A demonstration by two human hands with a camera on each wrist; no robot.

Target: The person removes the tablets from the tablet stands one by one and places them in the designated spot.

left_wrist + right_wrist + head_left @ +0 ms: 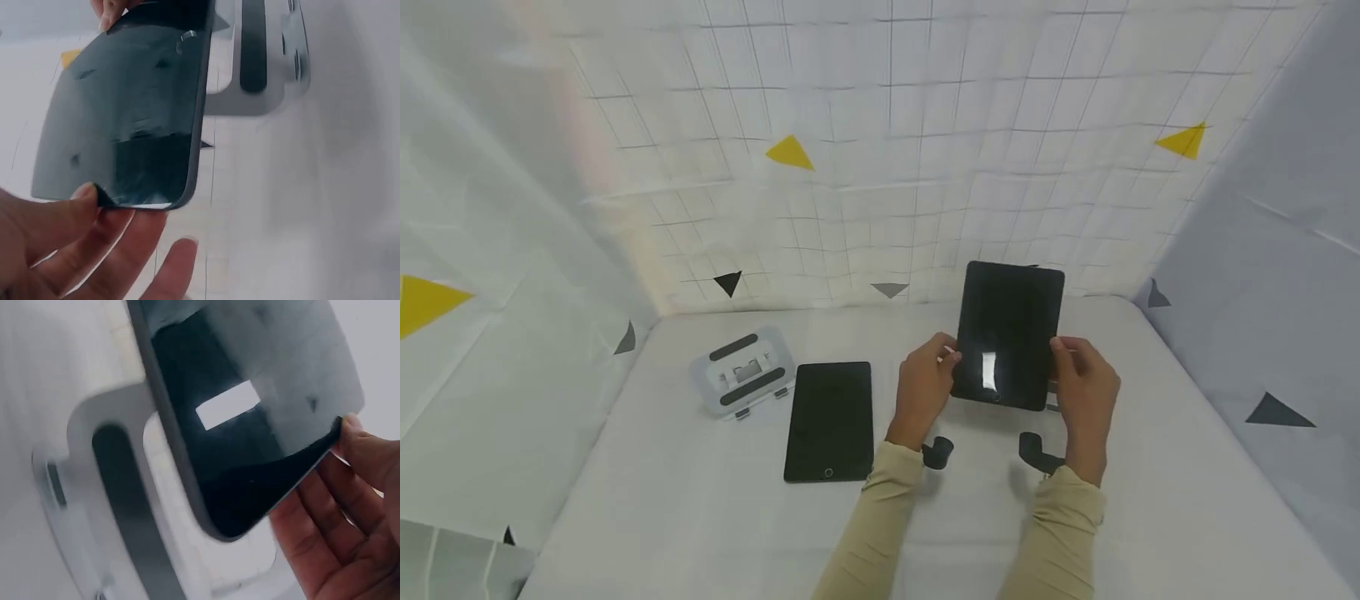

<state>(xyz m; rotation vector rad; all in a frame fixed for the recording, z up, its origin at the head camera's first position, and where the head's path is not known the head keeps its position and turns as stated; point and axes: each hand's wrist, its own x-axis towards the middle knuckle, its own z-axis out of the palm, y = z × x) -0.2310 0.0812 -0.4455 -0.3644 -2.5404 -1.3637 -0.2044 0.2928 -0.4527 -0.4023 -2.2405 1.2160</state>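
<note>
A black tablet (1009, 325) is held up over the table, tilted, its dark screen facing me with a bright reflection on it. On its left edge, my left hand (925, 385) pinches it between thumb and fingers. The right hand (1086, 396) grips the opposite edge the same way, thumb on the front and fingers behind. Below and behind this tablet, a pale stand-like holder with dark strips (134, 500) shows in the wrist views; the tablet hides most of it in the head view.
A second black tablet (830, 421) lies flat on the white table (700, 517), left of my left hand. Farther left is a translucent holder (703, 382) with two dark strips. White sheeting with a grid (865, 108) rises behind the table, and more sheeting stands at both sides.
</note>
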